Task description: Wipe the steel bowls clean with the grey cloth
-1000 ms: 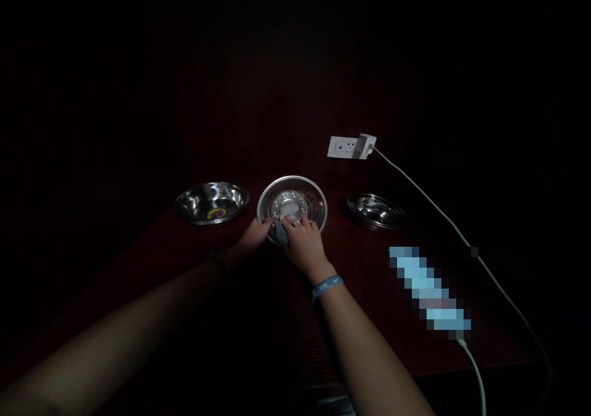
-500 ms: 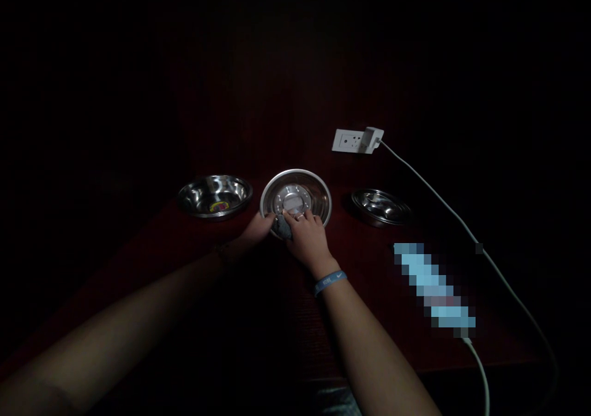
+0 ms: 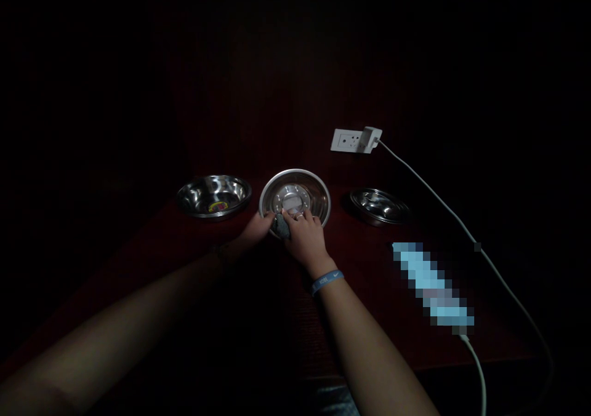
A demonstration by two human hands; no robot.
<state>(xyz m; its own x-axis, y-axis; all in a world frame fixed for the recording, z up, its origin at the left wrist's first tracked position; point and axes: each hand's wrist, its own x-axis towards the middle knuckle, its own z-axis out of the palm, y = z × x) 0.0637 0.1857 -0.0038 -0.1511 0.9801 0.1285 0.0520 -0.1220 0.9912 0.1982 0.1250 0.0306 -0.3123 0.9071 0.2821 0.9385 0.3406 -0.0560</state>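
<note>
A metal bowl (image 3: 318,197) is tilted toward me in the middle of the table, with a pale rectangular patch in its base. My left hand (image 3: 257,228) grips its lower left rim; the thumb shows and the other fingers are hidden behind. At the bowl's near edge my right hand (image 3: 307,234), with a ring and a blue wristband, presses its thumb side against a dark grey, cloth-like wad (image 3: 281,226). The fingers of that hand reach over the rim into the bowl. Whether the wad is a cloth or a scouring pad I cannot tell.
A shiny metal basin (image 3: 215,196) with a yellow label stands at left. Stacked shallow metal dishes (image 3: 378,207) sit at right. A blurred-out bluish device (image 3: 431,284) lies nearer, with a white cable (image 3: 431,191) running from a wall socket (image 3: 346,140). Surroundings are dark.
Little differs. The whole scene sits slightly further left in view, and both hands keep their places on the bowl and the grey wad.
</note>
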